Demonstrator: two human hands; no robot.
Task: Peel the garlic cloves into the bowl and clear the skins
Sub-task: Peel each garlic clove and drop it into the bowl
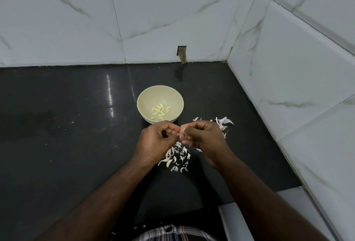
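Just in front of the bowl (160,89), above the dark table (57,144), the left hand (155,141) and right hand (205,139) meet, fingertips pinching one garlic clove (181,132). It looks small, firm and slippery; its papery skin should tear best from an end. Peeled cloves (159,111) lie inside the bowl; loose skins (177,157) litter the table below.

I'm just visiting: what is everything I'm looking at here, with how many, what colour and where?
bowl: one, cream, on the counter beyond the hands
peeled cloves: about a dozen, pale yellow, in the bowl
skins: many, white, heaped under the hands
more skins: several, white, right of the bowl
counter: one, black
wall tiles: white marbled, behind and right
left hand: pinching a clove
right hand: pinching the same clove
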